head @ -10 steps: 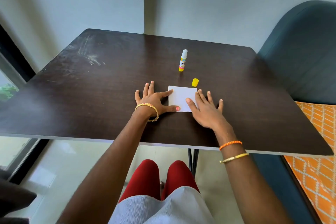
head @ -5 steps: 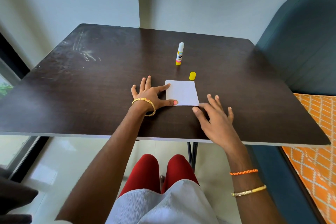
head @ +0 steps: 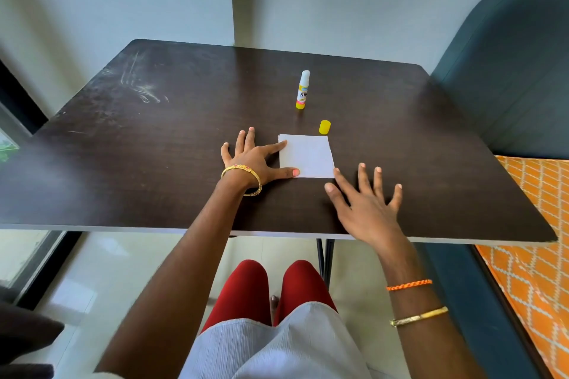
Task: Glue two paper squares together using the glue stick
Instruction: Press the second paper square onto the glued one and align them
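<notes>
Now the white paper square stack (head: 306, 156) lies flat on the dark wooden table (head: 154, 163), uncovered. The right hand (head: 366, 206), spread and empty, has slid off it toward the near edge; the left hand (head: 255, 160), open, pins its left side. Pressing looks finished; the uncapped yellow-and-white glue stick (head: 302, 90) stands beyond, its yellow cap (head: 324, 127) nearer the paper.
</notes>
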